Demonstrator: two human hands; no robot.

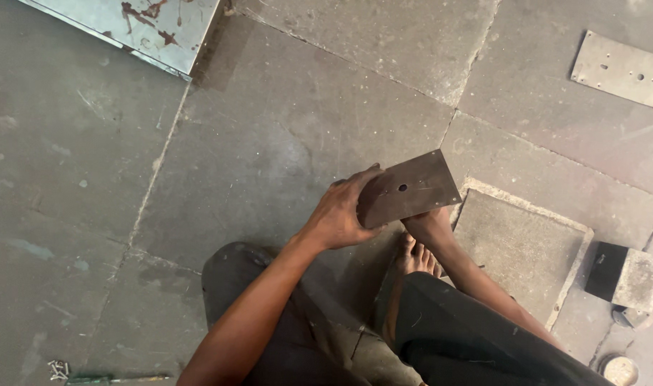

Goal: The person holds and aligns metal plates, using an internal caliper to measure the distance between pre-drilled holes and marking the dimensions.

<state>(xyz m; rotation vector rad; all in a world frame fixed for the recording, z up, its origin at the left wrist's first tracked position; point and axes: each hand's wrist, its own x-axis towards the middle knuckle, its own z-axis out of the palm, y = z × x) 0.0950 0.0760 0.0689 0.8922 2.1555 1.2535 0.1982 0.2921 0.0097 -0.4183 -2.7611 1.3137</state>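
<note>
Brown metal plate (411,188) between both hands (341,213), above stone floor (283,121)

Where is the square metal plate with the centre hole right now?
In the head view, the dark plate sits centre frame, held above the stone floor between the left hand and the right hand, above a bare foot.

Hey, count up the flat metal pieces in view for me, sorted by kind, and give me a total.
Dark drilled plate held in both hands: 1
Pale drilled plate on the floor: 1
Rust-stained sheet at the top left: 1
Total: 3
</note>
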